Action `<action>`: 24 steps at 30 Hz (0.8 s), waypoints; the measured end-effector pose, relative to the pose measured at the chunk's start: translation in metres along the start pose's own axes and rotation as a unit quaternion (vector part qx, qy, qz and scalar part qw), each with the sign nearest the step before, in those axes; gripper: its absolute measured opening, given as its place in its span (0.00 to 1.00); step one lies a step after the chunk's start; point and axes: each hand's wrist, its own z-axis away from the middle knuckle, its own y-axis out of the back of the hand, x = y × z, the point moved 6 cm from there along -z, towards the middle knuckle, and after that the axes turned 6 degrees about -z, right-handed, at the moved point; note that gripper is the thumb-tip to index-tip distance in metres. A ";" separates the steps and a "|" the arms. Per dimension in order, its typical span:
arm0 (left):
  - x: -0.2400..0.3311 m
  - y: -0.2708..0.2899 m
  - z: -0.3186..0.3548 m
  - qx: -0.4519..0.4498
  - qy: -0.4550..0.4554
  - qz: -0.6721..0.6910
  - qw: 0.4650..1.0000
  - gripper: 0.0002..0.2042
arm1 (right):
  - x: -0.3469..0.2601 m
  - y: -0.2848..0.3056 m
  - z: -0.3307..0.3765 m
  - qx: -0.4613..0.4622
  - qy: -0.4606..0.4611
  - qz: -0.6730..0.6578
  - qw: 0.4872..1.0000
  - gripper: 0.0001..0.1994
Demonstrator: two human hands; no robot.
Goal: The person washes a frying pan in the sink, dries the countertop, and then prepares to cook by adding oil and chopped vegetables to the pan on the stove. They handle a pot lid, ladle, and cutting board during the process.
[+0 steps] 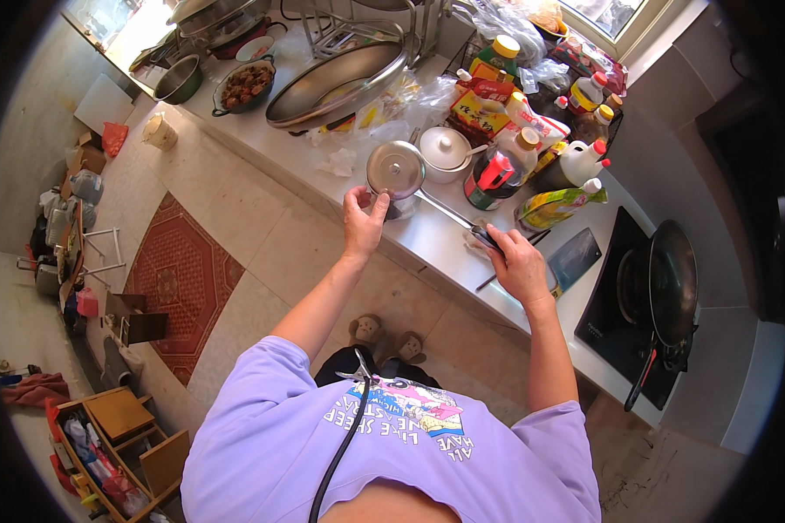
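Observation:
My left hand [364, 222] is curled against the near side of a small round container with a metal lid [395, 167] and a central knob, thumb at the lid's rim. In my right hand [516, 264] is the black grip of a long-handled metal utensil [447, 208]. Its thin shaft runs left to the container; its far end is hidden, so I cannot tell the kind. Just behind stands a white lidded pot [445, 150] with a spoon handle sticking out. A cleaver [574, 259] lies flat to the right of my right hand.
Sauce bottles [501, 167] and packets crowd the counter behind my hands. A black wok [672, 281] sits on the cooktop [604, 307] at right. To the far left are a large oval metal tray [340, 83] and a bowl of food [244, 87].

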 end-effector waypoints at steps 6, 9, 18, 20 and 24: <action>-0.005 -0.002 0.001 -0.012 0.003 0.001 1.000 0.26 | 0.002 0.002 -0.003 -0.015 -0.012 -0.004 1.000 0.19; -0.007 -0.003 0.003 -0.018 0.005 0.001 1.000 0.26 | 0.008 -0.002 -0.002 -0.028 -0.041 -0.024 0.998 0.20; -0.017 -0.004 0.005 -0.028 0.001 -0.005 1.000 0.26 | 0.042 -0.041 0.011 -0.031 -0.095 -0.065 0.993 0.18; -0.017 -0.006 0.005 -0.034 0.004 0.003 0.999 0.25 | 0.048 -0.050 0.011 -0.021 -0.090 -0.061 0.994 0.17; -0.012 -0.006 0.006 -0.044 0.018 0.030 0.998 0.24 | 0.058 -0.066 0.008 0.004 -0.101 -0.053 0.993 0.14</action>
